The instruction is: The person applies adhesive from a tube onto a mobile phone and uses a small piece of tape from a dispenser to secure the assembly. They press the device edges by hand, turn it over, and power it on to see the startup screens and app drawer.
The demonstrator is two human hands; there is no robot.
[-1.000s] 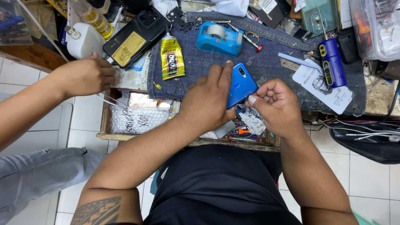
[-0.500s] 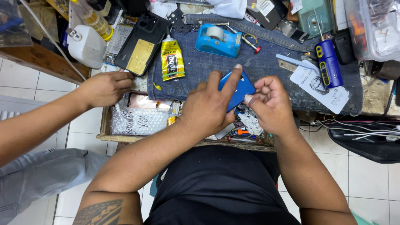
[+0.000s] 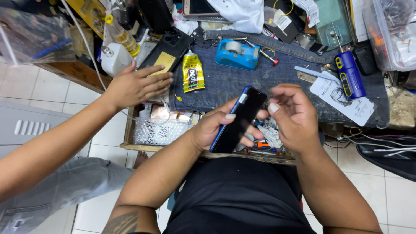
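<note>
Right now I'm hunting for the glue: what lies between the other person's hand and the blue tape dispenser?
In the head view, a yellow glue tube lies on the denim cloth, between the other person's hand and the blue tape dispenser.

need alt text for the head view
A person's left hand holds a blue-edged phone over a cluttered bench, right hand pinching at its top. Another person's hand reaches in near a glue tube.
</note>
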